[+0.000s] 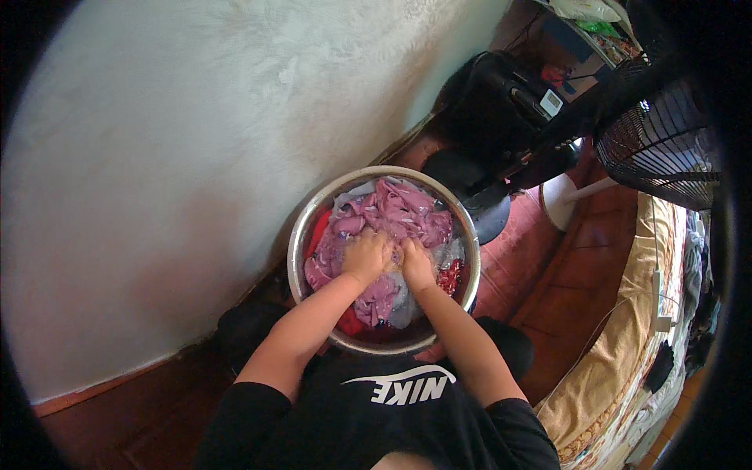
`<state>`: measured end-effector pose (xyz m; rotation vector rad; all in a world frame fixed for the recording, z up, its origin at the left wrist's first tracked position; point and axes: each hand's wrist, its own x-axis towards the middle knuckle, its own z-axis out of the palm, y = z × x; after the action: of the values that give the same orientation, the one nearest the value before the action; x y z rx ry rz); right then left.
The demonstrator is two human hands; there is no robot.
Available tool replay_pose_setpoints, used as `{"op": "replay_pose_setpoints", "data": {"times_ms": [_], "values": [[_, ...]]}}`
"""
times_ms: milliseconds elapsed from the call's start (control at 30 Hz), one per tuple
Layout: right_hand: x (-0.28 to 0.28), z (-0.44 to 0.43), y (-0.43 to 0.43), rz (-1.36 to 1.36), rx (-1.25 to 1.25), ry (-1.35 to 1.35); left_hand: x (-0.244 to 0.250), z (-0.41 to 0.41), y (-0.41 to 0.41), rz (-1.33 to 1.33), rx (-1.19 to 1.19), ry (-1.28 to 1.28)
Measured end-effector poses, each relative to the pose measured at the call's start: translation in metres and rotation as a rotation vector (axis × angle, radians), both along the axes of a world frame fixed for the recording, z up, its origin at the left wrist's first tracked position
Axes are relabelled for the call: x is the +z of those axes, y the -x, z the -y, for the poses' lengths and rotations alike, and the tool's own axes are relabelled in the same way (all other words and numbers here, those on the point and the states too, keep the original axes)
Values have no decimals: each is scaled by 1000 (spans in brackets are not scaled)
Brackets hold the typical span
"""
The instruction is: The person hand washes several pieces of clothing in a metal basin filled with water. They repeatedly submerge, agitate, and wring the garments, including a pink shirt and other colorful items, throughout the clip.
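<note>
A round metal basin (295,258) stands on the floor before me, holding wet clothes in water. Mauve printed fabric (405,202) fills much of it. Red cloth (351,322) shows at the lower left, patterned red fabric (450,277) at the right, and pale grey cloth (401,311) lower down. My left hand (367,255) presses into the mauve fabric near the middle, its fingers partly under the water. Close to its right, my right hand (418,264) is also down in the wet cloth. Water and fabric hide the fingertips, so whether either hand grips cloth is unclear.
A pale plastered wall (176,176) rises close at the left. Beyond the basin are a black case or bag (487,106) and a fan with a wire cage (658,141) on a white round base (557,202). A bed with a tan cover (605,364) runs along the right.
</note>
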<state>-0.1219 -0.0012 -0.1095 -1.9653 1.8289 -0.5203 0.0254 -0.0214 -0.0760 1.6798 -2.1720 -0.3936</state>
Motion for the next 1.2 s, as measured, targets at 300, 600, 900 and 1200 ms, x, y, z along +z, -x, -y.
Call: {"op": "replay_pose_setpoints", "data": {"times_ms": [300, 600, 900, 1200], "values": [[44, 49, 4, 102, -54, -284, 9, 51, 1, -85, 168, -437], [117, 16, 7, -162, 98, 180, 97, 0, -24, -252, -176, 208], [67, -24, -10, 112, 159, 229, 41, -32, -17, -231, -62, 153], [16, 4, -8, 136, 179, 154, 7, -6, -6, 13, -1, 7]]}}
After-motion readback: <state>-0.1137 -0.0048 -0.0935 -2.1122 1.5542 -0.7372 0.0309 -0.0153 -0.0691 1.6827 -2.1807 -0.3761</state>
